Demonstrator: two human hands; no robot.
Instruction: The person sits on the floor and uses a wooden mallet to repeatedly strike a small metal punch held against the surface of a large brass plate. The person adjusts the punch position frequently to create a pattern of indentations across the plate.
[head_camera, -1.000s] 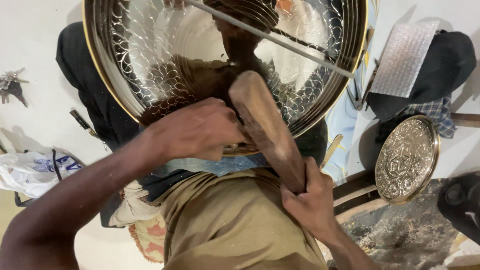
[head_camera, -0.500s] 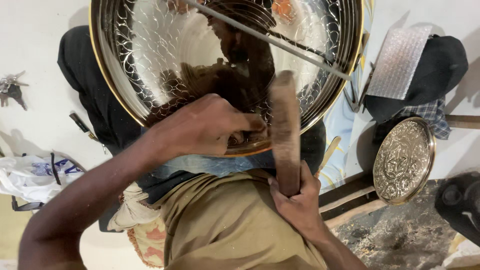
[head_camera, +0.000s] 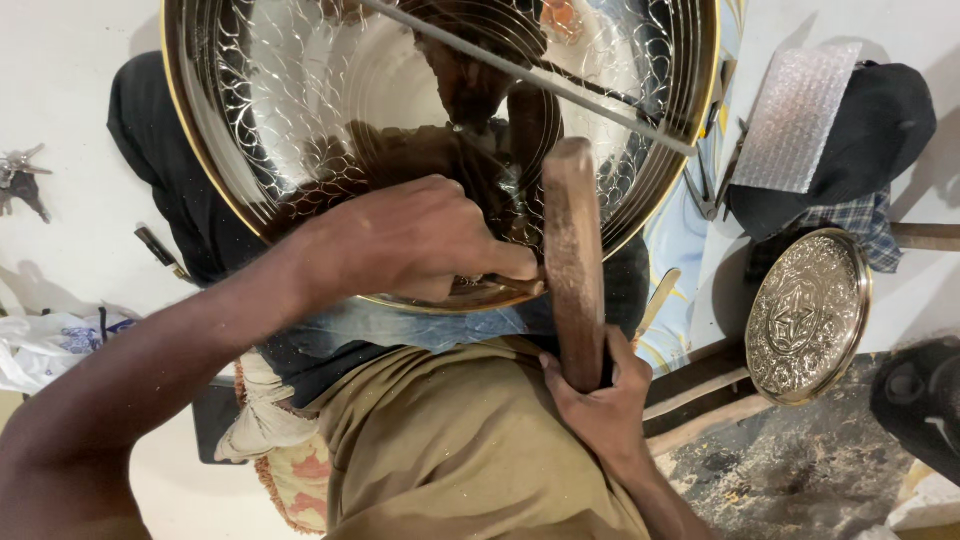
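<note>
Tray (head_camera: 300, 130), big, round and shiny, with a gold rim and a fine scrolled pattern cut into its face, fills the upper half of the view and rests tilted against the person's lap. Its near edge, at about 6 o'clock on the rim, lies directly under the left hand (head_camera: 400, 245), which comes in from 8 o'clock and is closed tight, fingers curled around a small metal punch (head_camera: 515, 285) whose tip sticks out toward 3 o'clock and presses on the tray's lower rim. Just beside that tip, at 3 o'clock from the left hand, stands a wooden mallet (head_camera: 572, 255), held almost upright; its upper end overlaps the tray's face and its lower end sits in the right hand (head_camera: 600, 400), which is wrapped shut around the handle at about 5 o'clock from the tray's centre. The mallet touches or nearly touches the punch; which of the two I cannot tell. A thin metal rod (head_camera: 540, 80) lies slanted across the tray's upper part. Well apart, at 3 o'clock, a smaller embossed plate (head_camera: 808, 315) lies on the floor, with a sheet of bubble wrap (head_camera: 795, 120) and dark cloth (head_camera: 890, 130) above it at 2 o'clock. A bunch of keys (head_camera: 20, 175) lies at 9 o'clock, and a plastic bag (head_camera: 50, 345) at 8 o'clock.
</note>
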